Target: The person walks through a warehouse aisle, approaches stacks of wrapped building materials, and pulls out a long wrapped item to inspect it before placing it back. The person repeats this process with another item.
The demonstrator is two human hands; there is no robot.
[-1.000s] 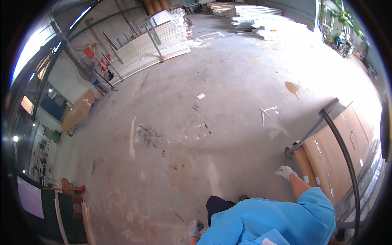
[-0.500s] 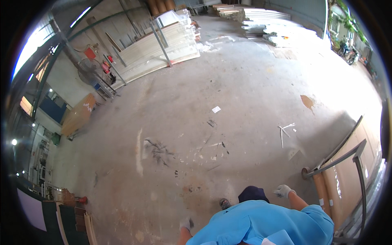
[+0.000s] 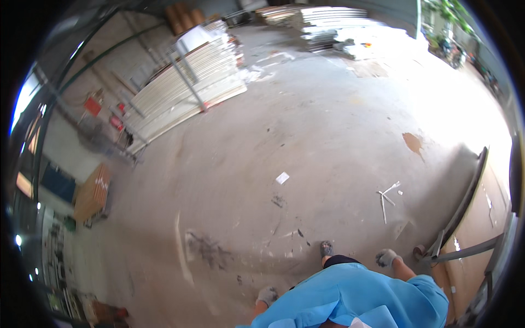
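My left hand, in a grey-white work glove, hangs at my left side over the concrete floor. Its fingers are loosely bent and nothing shows in them. On the other side my right hand, gloved the same way, swings out in front, its fingers slack and somewhat blurred, with no object in it. Nearest to it, on the right, are a brown roll end and a grey metal frame bar, both apart from the hand. One shoe shows ahead of my blue shirt.
White strips and a white paper piece lie on the floor ahead. A large brown sheet lines the right side. Stacked white panels stand far left, behind metal posts. A brown stack sits at the left wall.
My view has turned and moved forward; the floor marks, paper and white strips appear lower and nearer. Both hands have swung with the step, the left coming further into view. One foot is further forward.
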